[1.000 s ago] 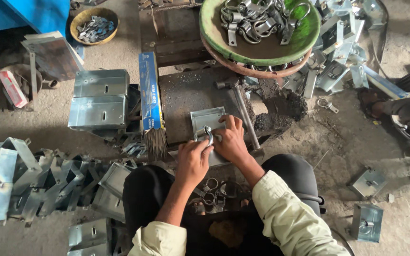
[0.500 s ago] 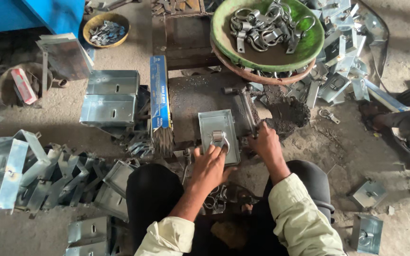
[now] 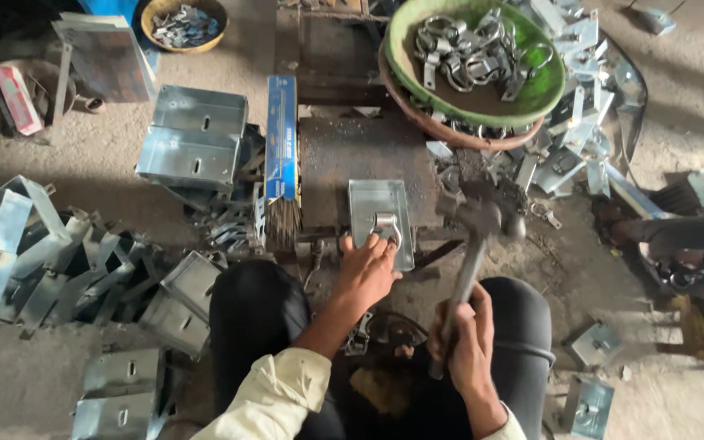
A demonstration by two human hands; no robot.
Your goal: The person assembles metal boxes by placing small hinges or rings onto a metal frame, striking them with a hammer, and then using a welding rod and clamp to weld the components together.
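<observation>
Galvanised plate is being steadied at the iron block's near edge by the left hand, fingers pressed on its clasp. A hammer is being gripped by the right hand; the clasp appears not yet flattened.

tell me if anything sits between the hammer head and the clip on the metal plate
Nothing visible does. The right hand holds the hammer raised to the right of the metal plate. The left hand pins the clip from the near side, its fingertips close beside it, so they are the one hazard.
</observation>
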